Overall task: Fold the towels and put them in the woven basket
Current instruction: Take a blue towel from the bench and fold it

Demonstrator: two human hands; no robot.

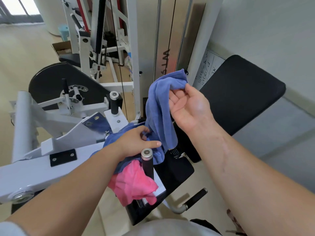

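Observation:
A blue towel (pixel 160 106) hangs in the air in front of a gym machine. My right hand (pixel 189 106) pinches its upper corner, palm turned up. Lower down, my left hand (pixel 136 142) grips the towel's lower part, where it bunches over the white machine frame (pixel 51 160). A pink towel (pixel 134 183) lies crumpled below my left wrist, draped on the frame beside a black handle post (pixel 147 164). A darker blue cloth edge shows between the two towels. No woven basket is in view.
A black padded seat (pixel 242 92) lies to the right. White machine uprights and cables stand behind the towel. A second black handle (pixel 114 103) sticks up left of the towel, and a black grip bar (pixel 196 198) sits low right. Beige floor stretches to the left.

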